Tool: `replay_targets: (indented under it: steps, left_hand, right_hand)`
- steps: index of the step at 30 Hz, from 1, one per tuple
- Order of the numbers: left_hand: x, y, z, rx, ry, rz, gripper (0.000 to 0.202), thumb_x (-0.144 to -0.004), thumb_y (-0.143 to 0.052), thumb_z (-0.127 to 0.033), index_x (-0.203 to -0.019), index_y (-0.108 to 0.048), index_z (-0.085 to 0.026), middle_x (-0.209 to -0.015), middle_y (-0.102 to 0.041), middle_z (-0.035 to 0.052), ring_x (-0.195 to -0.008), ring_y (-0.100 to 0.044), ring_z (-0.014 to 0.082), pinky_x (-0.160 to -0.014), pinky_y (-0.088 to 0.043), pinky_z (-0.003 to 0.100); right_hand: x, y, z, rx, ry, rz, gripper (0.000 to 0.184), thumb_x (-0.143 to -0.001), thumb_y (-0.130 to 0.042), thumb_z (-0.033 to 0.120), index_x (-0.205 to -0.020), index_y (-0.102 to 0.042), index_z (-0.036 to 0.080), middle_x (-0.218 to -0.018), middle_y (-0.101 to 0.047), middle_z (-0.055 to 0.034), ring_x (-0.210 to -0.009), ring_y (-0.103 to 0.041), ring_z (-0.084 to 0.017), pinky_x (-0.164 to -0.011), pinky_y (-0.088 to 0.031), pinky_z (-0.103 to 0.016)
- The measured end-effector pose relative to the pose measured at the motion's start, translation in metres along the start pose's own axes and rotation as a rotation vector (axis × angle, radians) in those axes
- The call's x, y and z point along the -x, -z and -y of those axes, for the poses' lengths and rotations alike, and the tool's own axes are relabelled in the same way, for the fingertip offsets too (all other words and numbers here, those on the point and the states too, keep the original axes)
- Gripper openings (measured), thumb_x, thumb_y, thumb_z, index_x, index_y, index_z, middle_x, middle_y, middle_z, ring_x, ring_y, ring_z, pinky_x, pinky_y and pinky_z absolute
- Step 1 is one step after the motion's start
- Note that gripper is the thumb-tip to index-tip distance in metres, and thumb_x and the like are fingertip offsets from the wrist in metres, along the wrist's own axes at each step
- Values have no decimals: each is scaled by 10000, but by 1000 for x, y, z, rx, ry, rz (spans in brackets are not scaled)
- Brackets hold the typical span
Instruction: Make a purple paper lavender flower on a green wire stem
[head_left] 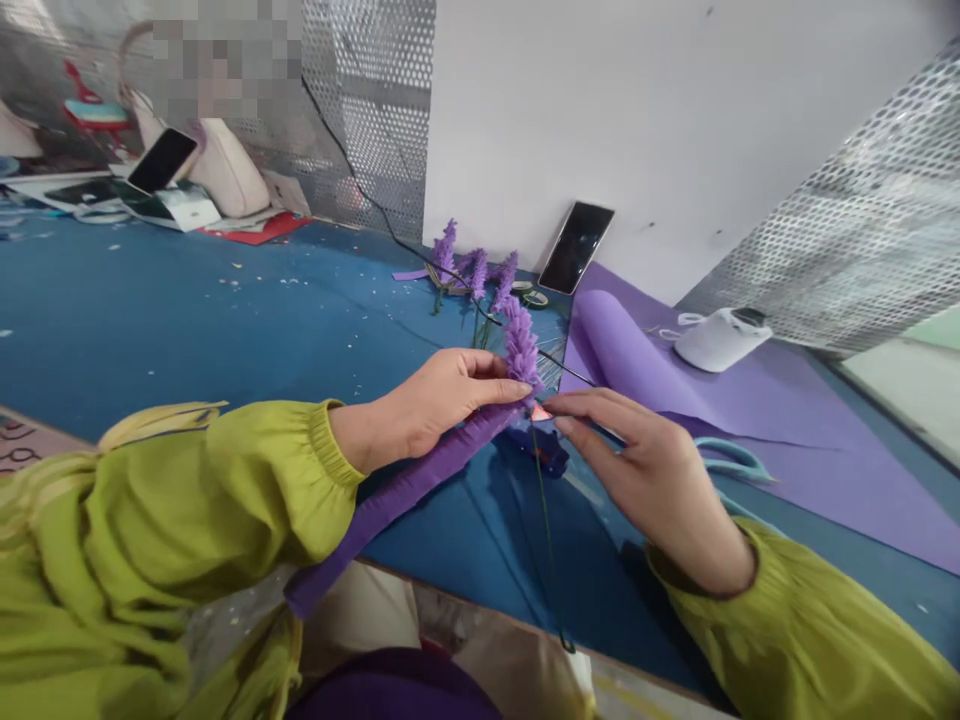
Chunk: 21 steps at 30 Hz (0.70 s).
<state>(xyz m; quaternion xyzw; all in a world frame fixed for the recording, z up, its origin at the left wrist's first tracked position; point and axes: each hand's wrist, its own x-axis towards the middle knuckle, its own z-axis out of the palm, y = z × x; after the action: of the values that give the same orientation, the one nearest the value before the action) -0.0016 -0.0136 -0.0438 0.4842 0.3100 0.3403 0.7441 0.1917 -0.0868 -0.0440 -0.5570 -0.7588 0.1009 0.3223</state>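
A purple fringed flower spike (519,345) stands on a thin green wire stem (546,520) over the blue table (225,310). My left hand (431,405) is closed, pinching the spike's base. A long purple fringed strip (409,485) runs from there down toward my lap. My right hand (645,470) pinches at the same spot from the right, fingers pressed on the strip's end at the stem. Both arms wear yellow-green sleeves.
Several finished purple flower spikes (472,268) lie behind, near a phone (576,247) leaning on the white wall. A roll of purple sheet (637,350) spreads right, with a white tape roll (720,338) and teal scissors (731,460). Another phone (161,160) and clutter sit far left.
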Motion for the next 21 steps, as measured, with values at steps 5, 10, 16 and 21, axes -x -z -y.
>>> replay_targets:
  steps: [5,10,16,21]
  left_hand:
    - [3,-7,2,-52,-49,53,155,-701,-792,-219,-766,-684,-130,-743,-673,-16,-674,-585,87,-723,-439,243]
    - [4,-8,0,-67,-43,66,131,-711,-773,-189,-791,-689,-128,-763,-689,-5,-711,-617,97,-756,-458,243]
    - [6,-12,1,-31,-9,55,151,-686,-792,-185,-783,-694,-126,-748,-692,-7,-701,-626,98,-796,-475,260]
    - [6,-12,1,-2,-8,78,168,-663,-822,-210,-743,-696,-132,-729,-685,-10,-693,-615,92,-773,-472,245]
  right_hand:
    - [-5,-4,18,-634,-426,-10,210,-782,-720,394,-824,-720,188,-668,-682,-5,-635,-601,-123,-610,-467,-246]
    - [-8,-6,19,-966,-606,56,219,-670,-815,342,-704,-706,154,-618,-641,8,-570,-549,-74,-557,-417,-202]
    - [-11,-5,18,-1143,-736,186,190,-672,-815,284,-742,-703,146,-641,-636,10,-568,-535,-61,-554,-415,-191]
    - [-10,-7,19,-1192,-744,188,191,-628,-826,253,-669,-681,135,-608,-598,24,-530,-472,-48,-532,-382,-201]
